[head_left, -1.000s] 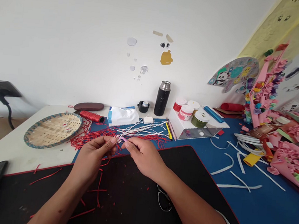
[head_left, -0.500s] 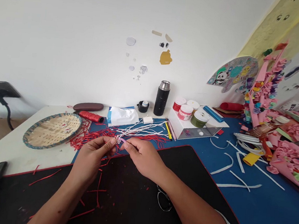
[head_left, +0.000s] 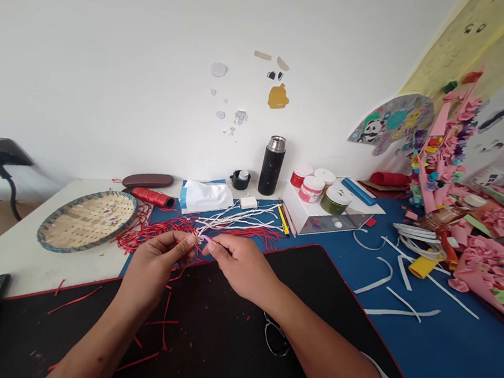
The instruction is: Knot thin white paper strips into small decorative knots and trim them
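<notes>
My left hand pinches a knotted bit of white cord between thumb and fingers. From that pinch the white cords fan out to the back right over the blue mat. My right hand closes its thumb and forefinger on a small thin purple piece; its tip meets the white knot, and its kind is hard to make out. Loose red cords lie behind and beneath both hands. Fingers cover most of the knot.
A woven bamboo tray and a red thread spool are at left. Behind stand a black thermos and paint jars on a white box. Glasses lie by my right forearm, white strips farther right.
Both hands stay nearly in place, pinching the white cord and the purple piece. The whole view has shifted very slightly.
</notes>
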### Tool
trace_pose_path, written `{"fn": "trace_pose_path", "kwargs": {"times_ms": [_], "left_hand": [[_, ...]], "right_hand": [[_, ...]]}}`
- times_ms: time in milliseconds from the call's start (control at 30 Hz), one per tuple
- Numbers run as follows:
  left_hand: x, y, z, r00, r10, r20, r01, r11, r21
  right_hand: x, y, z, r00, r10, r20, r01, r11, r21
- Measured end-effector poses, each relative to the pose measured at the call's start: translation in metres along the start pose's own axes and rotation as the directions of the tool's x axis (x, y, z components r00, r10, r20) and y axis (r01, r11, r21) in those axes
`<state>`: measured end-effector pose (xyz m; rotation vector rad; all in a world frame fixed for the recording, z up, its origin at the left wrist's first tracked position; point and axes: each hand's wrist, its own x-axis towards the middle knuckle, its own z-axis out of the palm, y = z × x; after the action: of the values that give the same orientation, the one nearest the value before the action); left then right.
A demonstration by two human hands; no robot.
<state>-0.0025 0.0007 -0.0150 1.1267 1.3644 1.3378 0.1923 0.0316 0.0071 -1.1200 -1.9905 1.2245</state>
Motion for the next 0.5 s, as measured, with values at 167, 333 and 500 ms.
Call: {"fn": "trace_pose_path", "kwargs": {"times_ms": [167,333,500], "left_hand": [[-0.0005,-0.0014,-0.0015,1.0,0.021,0.003,-0.021,0.999,0.047],[-0.0006,-0.0011,-0.0016,1.0,0.012,0.003,-0.012,0.998,0.061],[0.0002,0.0004,-0.0005,1.0,0.011,0.004,-0.011,0.996,0.091]], "right_hand": [[0.0007,-0.0004,0.0001,1.0,0.012,0.002,-0.012,1.0,-0.005],[0.0012,0.0009,-0.0002,0.997,0.053,0.051,-0.056,0.996,0.063],[0.0015,0.002,0.0,0.994,0.073,0.076,-0.08,0.994,0.08]]}}
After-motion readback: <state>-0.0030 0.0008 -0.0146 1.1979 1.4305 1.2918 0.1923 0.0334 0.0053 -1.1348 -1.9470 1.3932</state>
